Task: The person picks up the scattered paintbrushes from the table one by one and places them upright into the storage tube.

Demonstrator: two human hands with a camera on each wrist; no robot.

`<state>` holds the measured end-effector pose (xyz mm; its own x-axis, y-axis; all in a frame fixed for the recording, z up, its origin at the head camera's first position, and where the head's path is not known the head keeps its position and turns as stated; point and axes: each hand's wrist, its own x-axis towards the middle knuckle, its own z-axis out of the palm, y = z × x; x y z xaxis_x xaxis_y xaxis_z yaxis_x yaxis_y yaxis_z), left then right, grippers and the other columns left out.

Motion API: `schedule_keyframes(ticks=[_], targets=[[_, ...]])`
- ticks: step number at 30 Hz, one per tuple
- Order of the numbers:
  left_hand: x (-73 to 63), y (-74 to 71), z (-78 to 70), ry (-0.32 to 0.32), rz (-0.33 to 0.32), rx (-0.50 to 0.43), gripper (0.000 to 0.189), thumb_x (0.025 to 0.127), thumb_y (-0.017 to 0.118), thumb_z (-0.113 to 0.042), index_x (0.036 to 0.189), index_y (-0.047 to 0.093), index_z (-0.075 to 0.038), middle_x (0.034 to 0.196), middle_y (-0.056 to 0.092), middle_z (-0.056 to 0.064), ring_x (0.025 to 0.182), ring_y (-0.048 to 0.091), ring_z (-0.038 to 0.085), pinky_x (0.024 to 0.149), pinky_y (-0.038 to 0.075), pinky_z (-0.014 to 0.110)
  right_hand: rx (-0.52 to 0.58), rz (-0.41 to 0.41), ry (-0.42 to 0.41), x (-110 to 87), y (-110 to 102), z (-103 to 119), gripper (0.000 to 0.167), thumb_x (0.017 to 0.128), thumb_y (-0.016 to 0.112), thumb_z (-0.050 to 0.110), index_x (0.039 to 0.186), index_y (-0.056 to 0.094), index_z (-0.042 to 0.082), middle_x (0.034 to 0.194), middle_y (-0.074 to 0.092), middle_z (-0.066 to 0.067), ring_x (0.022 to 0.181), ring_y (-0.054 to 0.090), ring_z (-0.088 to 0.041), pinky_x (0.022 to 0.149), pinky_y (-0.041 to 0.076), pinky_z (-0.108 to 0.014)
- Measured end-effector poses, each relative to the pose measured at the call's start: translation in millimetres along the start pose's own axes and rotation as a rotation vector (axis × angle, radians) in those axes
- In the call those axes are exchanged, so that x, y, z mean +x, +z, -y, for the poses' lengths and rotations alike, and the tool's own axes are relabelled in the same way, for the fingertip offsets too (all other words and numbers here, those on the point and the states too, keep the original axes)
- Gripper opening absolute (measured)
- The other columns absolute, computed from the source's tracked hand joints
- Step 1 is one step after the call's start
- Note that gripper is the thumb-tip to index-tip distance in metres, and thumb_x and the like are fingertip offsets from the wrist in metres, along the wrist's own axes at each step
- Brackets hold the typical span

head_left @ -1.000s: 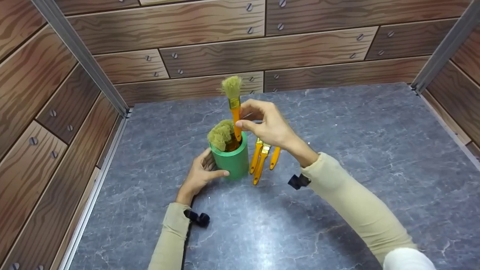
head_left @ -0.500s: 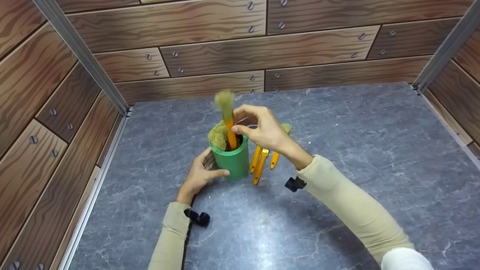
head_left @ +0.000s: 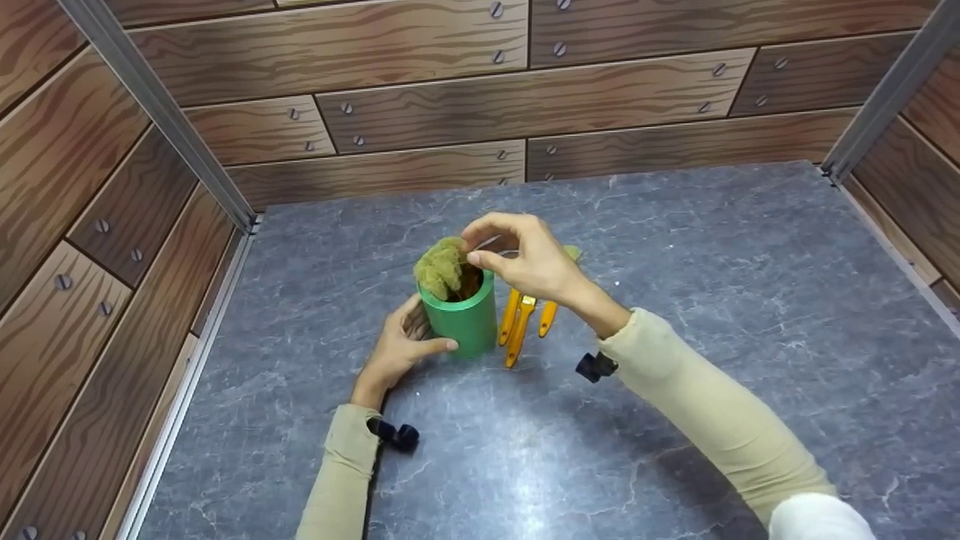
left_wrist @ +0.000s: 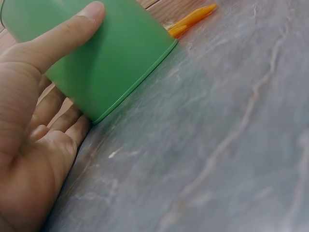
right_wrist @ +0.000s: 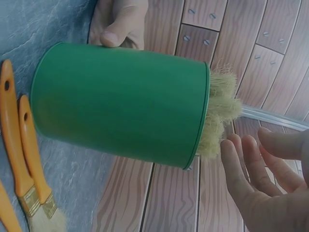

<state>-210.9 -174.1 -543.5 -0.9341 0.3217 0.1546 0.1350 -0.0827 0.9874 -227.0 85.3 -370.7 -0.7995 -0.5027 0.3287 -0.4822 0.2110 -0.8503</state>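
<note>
A green cylindrical can (head_left: 466, 326) stands upright on the table with several paintbrushes inside, their pale bristles (head_left: 439, 270) bunched above the rim on the left. My left hand (head_left: 397, 349) holds the can low on its left side, thumb (left_wrist: 63, 41) across the front and fingers round the back. Above the can's right rim hovers my right hand (head_left: 529, 259), its fingers loosely bent, holding nothing. In the right wrist view a gap shows between its thumb and fingers, close by the bristles (right_wrist: 219, 108). The brush handles inside the can are mostly hidden.
Several orange-handled paintbrushes (head_left: 520, 330) lie on the grey marbled table (head_left: 712, 300) just right of the can, partly covered by the right hand in the head view. Wood-patterned walls (head_left: 420, 97) with metal corner posts enclose the table at the back and sides.
My right hand has moved slightly left and lowered a paintbrush, handle first, into the can, then let go of it. The left hand has stayed on the can.
</note>
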Motion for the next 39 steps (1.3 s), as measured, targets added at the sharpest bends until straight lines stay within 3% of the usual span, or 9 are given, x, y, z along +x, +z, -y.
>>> schedule_keyframes(ticks=[6,15,23,29,39], targets=[[-0.1,0.6,0.4,-0.006,-0.015,0.001,0.1,0.081,0.093,-0.002,0.165,0.042,-0.021,0.163,0.052,0.002,0.154,0.046,0.02,0.129,0.039,0.032,-0.021,-0.016,0.037,-6.0,-8,-7,0.021,0.102,0.073,0.008,0.123,0.075,0.005,0.116,0.076,-0.014,0.104,0.076,-0.028,0.091,0.066,-0.046],[-0.4,-0.2,-0.8,-0.024,-0.014,-0.009,0.102,0.081,0.093,-0.002,0.166,0.039,-0.021,0.166,0.048,0.002,0.157,0.042,0.02,0.131,0.036,0.033,-0.024,-0.045,0.09,-11.9,-16,-18,0.021,0.1,0.076,0.007,0.121,0.075,0.003,0.115,0.076,-0.015,0.105,0.076,-0.029,0.096,0.065,-0.047],[-0.9,0.7,-0.3,-0.024,-0.023,-0.007,0.105,0.08,0.094,0.0,0.167,0.038,-0.018,0.167,0.047,0.002,0.157,0.041,0.02,0.132,0.035,0.034,-0.05,-0.082,0.139,-19.3,-22,-30,0.021,0.098,0.079,0.01,0.119,0.076,0.007,0.113,0.077,-0.011,0.101,0.076,-0.026,0.09,0.066,-0.043],[-1.4,1.7,-0.7,-0.03,-0.029,-0.008,0.104,0.08,0.093,0.0,0.167,0.037,-0.015,0.167,0.047,0.005,0.158,0.04,0.022,0.132,0.034,0.035,-0.065,-0.1,0.159,-24.6,-26,-43,0.024,0.096,0.081,0.007,0.119,0.076,0.003,0.113,0.076,-0.016,0.101,0.076,-0.031,0.091,0.066,-0.049],[-1.3,1.6,-0.4,-0.034,-0.031,-0.001,0.105,0.08,0.093,0.0,0.167,0.037,-0.017,0.167,0.046,0.003,0.158,0.04,0.021,0.131,0.035,0.033,-0.152,-0.17,0.218,-32.6,-30,-71,0.023,0.092,0.084,0.007,0.112,0.076,-0.002,0.107,0.078,-0.019,0.096,0.078,-0.035,0.089,0.067,-0.047]])
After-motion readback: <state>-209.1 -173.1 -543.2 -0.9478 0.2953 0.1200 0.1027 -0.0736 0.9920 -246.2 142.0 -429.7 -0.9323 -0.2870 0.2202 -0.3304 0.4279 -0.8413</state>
